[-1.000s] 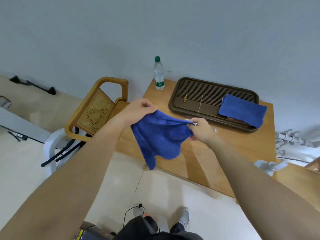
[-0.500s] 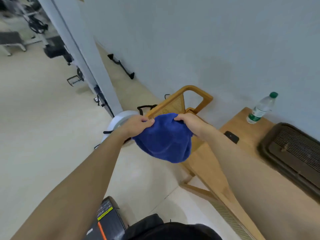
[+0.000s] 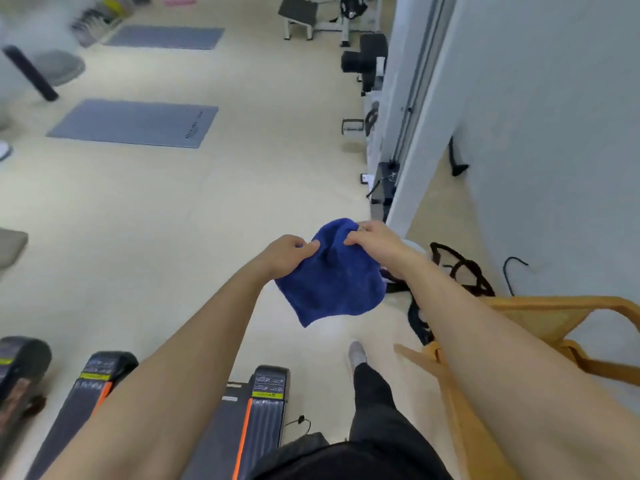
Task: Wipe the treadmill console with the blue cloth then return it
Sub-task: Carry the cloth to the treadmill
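Observation:
A bunched blue cloth (image 3: 332, 282) hangs in the air in front of me, above the pale floor. My left hand (image 3: 289, 252) pinches its upper left edge. Its top right corner is gripped by my right hand (image 3: 375, 242). Treadmill decks (image 3: 261, 403) with black belts and orange side stripes show their rear ends at the bottom left; no console is in view.
A wooden chair (image 3: 540, 317) stands at the right under my right arm, with black straps (image 3: 460, 268) on the floor beside it. A white wall corner (image 3: 426, 133) and gym machines (image 3: 367, 60) lie ahead. Grey mats (image 3: 135, 123) lie on the floor at the left.
My view has swung left, away from the wooden table and tray toward the gym floor and treadmills. Both hands still hold the blue cloth, now more gathered together.

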The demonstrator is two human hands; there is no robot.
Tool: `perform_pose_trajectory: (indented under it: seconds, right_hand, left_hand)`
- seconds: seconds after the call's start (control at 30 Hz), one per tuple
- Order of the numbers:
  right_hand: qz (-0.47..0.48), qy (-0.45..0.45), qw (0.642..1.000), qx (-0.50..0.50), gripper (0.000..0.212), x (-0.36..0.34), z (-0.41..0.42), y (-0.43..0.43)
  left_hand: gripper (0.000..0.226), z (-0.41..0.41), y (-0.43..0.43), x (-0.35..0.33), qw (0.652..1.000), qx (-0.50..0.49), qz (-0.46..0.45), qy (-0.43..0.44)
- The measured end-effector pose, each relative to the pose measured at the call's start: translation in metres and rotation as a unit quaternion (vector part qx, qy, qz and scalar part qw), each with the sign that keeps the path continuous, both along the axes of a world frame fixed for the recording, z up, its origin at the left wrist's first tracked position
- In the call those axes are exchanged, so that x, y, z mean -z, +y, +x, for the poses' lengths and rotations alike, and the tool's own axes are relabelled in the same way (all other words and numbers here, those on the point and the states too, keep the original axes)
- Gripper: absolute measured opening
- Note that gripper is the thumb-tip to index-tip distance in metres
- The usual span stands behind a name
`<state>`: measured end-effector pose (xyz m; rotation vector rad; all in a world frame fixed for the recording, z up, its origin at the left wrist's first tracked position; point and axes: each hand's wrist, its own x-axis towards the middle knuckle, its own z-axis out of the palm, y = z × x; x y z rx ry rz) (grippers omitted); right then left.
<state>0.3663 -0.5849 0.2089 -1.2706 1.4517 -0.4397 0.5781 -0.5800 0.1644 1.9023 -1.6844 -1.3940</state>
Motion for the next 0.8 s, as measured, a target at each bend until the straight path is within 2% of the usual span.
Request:
perform_pose_trajectory:
  seconds: [0.2, 0.43, 0.6, 0.67, 0.8]
  right_hand:
    - [-0.001, 0.001, 0.987, -0.161, 0.022, 0.007, 0.109, -0.122]
    - [-0.029, 0.032, 0.927, -0.372, 0.029, 0.013, 0.26, -0.19]
    - [-0.045, 0.047, 0.858, -0.509, 0.027, 0.031, 0.376, -0.175]
    - [-0.063, 0.057, 0.822, -0.563, 0.023, 0.038, 0.424, -0.158]
    - [-0.099, 0.062, 0.736, -0.666, 0.018, 0.051, 0.52, -0.115]
  left_hand:
    - [0.04, 0.099, -0.051, -0.004, 0.984, -0.175, 0.012, -0.021]
    - [0.033, 0.198, -0.029, -0.009, 0.919, -0.393, 0.025, -0.025]
    - [0.041, 0.257, 0.022, -0.003, 0.864, -0.501, 0.049, -0.029]
    - [0.042, 0.283, 0.046, 0.004, 0.854, -0.51, 0.089, -0.043]
    - [0.028, 0.335, 0.095, 0.022, 0.845, -0.501, 0.175, -0.068]
